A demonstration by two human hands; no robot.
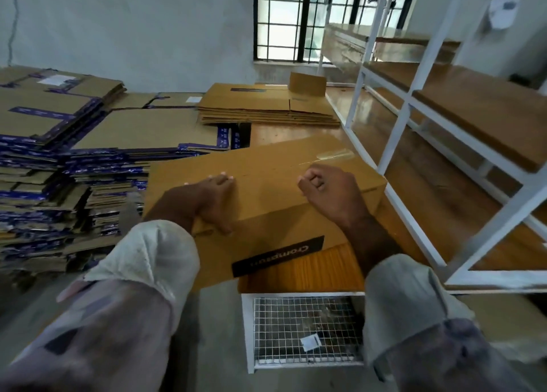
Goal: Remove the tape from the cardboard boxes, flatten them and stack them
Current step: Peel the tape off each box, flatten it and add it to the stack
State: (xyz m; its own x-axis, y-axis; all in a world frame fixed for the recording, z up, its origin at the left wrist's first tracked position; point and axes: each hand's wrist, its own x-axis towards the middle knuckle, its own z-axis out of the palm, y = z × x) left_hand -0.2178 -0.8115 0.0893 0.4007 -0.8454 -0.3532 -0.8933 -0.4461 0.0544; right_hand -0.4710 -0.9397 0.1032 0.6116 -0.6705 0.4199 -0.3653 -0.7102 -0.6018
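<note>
A brown cardboard box (266,167) with a black label (278,255) on its near side stands on the wooden table (305,270) in front of me. A strip of clear tape (336,154) runs along the box's top seam toward its far right edge. My left hand (204,202) lies flat on the top of the box, fingers straight, with the thumb over the near edge. My right hand (325,190) rests on the top at the seam with its fingers curled, pinching the near end of the tape.
Tall piles of flattened boxes with blue tape (53,161) fill the left. A lower stack of plain flattened boxes (266,107) lies at the back, with a small box (307,84) on it. A white metal shelf rack (414,104) stands on the right, and a wire mesh panel (305,329) sits under the table.
</note>
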